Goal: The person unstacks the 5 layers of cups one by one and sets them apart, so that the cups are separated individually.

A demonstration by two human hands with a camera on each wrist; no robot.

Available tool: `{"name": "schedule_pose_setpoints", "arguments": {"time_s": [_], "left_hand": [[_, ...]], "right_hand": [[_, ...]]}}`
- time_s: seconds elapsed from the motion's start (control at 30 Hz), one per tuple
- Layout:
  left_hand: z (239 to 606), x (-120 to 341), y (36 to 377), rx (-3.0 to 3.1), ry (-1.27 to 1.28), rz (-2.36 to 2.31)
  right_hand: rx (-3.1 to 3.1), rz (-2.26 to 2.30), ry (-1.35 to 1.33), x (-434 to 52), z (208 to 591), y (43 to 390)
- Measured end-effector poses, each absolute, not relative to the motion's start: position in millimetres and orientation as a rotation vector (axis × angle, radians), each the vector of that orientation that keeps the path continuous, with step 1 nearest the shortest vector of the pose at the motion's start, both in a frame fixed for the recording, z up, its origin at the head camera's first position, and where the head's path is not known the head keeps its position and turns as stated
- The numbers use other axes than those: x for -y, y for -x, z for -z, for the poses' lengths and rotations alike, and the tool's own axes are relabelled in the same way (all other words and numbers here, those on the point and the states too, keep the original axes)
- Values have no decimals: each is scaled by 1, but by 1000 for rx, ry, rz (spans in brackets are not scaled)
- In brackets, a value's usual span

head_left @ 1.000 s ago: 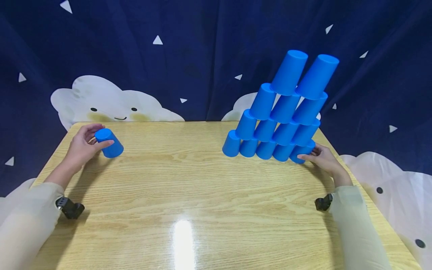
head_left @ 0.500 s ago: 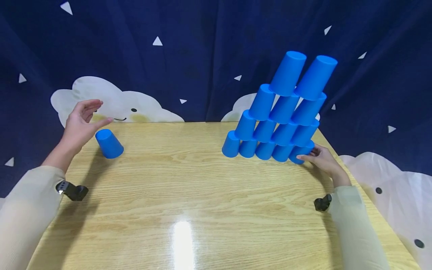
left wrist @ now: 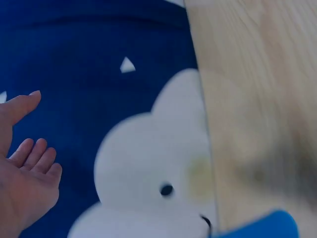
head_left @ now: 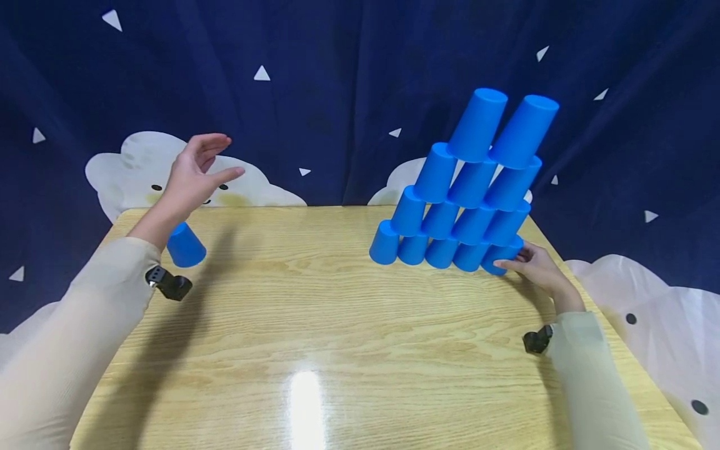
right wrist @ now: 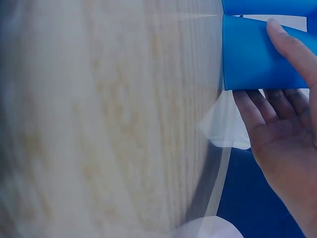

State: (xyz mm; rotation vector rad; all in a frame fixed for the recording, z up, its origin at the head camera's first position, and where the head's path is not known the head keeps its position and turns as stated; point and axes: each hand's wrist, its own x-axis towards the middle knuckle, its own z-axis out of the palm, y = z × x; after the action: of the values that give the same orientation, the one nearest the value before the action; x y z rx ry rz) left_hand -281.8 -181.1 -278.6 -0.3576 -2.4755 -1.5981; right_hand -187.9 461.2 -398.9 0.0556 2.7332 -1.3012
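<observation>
My left hand is raised in the air with nothing in it, thumb and fingers apart. Below its wrist a lone blue cup stands upside down on the table, partly covered by the forearm. On the right, upside-down blue cups form a stepped stack of several rows, with two cups side by side on top. My right hand grips the right-end cup of the bottom row, thumb on the near side. In the right wrist view the fingers lie along that cup's other side.
The wooden table has its far edge against a dark blue curtain printed with white clouds and triangles. A small black camera sits on the left wrist, another camera on the right. A bright reflection lies near the front.
My left hand has let go of the lone cup, risen, and moved to the right above the table. The cup stays where it stood. My right hand keeps its grip on the bottom-row cup.
</observation>
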Motion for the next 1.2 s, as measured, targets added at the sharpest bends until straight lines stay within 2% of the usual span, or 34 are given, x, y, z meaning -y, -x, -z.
{"name": "schedule_pose_setpoints", "arguments": {"time_s": [0.37,0.87,1.2], "left_hand": [[243,102,294,2379,688,1674],[193,-18,291,2292,1040,1651],[168,-85,283,2320,1128,1664]], "right_hand": [[-2736,1291,-50,-462,398,189],[-2719,1277,-52,-465,401,193],[-2730,1292,-56,-464,398,190]]}}
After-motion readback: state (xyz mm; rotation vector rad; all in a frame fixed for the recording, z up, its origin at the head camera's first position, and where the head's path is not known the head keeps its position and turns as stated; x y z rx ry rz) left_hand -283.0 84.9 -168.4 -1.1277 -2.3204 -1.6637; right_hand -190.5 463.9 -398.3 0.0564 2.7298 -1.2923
